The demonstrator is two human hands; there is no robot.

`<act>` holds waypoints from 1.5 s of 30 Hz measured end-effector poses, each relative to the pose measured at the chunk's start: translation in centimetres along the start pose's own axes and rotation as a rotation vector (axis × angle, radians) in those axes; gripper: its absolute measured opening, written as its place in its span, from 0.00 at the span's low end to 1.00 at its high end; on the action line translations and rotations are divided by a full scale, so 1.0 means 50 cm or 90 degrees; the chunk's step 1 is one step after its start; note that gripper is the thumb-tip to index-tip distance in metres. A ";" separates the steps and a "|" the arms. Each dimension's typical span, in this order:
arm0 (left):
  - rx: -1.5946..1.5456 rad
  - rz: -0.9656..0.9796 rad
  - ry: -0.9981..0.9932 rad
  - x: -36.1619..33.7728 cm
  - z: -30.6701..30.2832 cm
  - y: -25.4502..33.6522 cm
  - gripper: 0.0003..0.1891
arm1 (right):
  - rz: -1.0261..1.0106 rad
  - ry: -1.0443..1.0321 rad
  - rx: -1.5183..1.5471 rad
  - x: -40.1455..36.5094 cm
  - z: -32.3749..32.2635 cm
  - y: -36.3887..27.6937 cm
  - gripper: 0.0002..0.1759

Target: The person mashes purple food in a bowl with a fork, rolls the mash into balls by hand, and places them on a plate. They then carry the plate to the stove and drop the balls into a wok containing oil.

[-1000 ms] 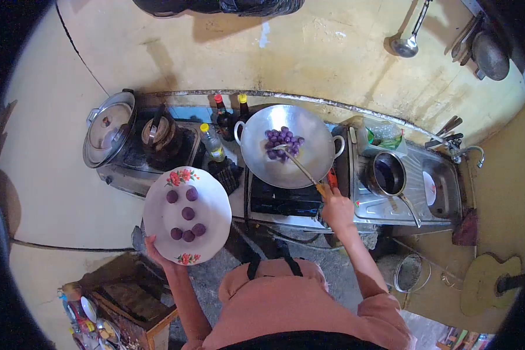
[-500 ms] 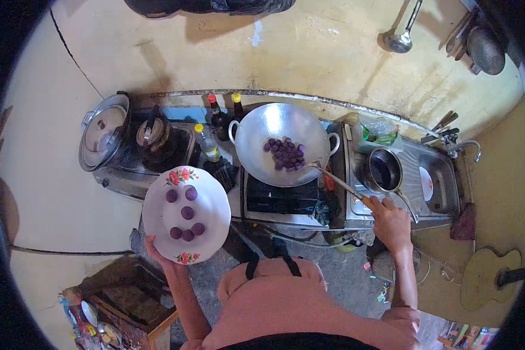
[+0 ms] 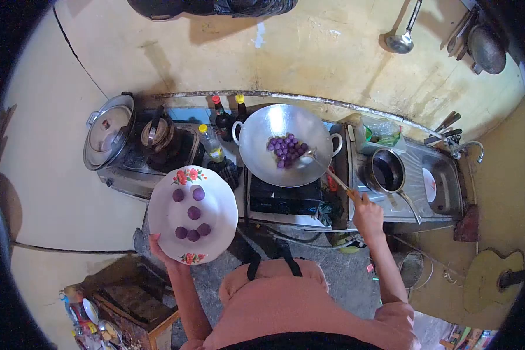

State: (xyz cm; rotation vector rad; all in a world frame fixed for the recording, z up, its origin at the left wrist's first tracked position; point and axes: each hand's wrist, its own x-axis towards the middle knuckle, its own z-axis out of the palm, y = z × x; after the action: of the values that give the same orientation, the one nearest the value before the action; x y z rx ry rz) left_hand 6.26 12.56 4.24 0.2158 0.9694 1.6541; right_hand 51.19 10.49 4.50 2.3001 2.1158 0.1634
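My left hand grips the lower left rim of a white plate with red flowers; several purple balls lie spread on it. My right hand is closed round the wooden handle of a long-handled cooking spoon. Its metal head rests inside a wide two-handled wok, at the right edge of a heap of purple balls. The exact shape of the head is hard to make out. Under the wok sits a black stove.
Left of the wok stand bottles, a dark lidded pot and a large lidded pot. To its right are a saucepan, a container with a plastic bag and a sink. A ladle hangs above.
My right hand has moved left and slightly up with the spoon, whose head now sits higher beside the heap. The balls in the wok have shifted. The plate appears slightly further right.
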 end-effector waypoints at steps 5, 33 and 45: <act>0.008 0.041 -0.022 -0.017 0.009 0.000 0.29 | 0.037 0.029 0.044 0.059 0.072 -0.037 0.28; -0.036 0.007 -0.036 -0.035 0.003 -0.012 0.31 | 0.004 -0.025 0.012 -0.006 -0.136 0.008 0.20; -0.042 -0.006 -0.049 -0.027 -0.001 -0.021 0.31 | -0.015 -0.055 -0.002 -0.038 -0.126 0.020 0.24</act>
State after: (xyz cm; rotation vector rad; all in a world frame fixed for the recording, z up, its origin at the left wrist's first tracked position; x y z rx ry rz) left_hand 7.43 11.35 3.97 0.2283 0.8552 1.6545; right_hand 51.48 8.13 10.70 2.2353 2.0992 0.0649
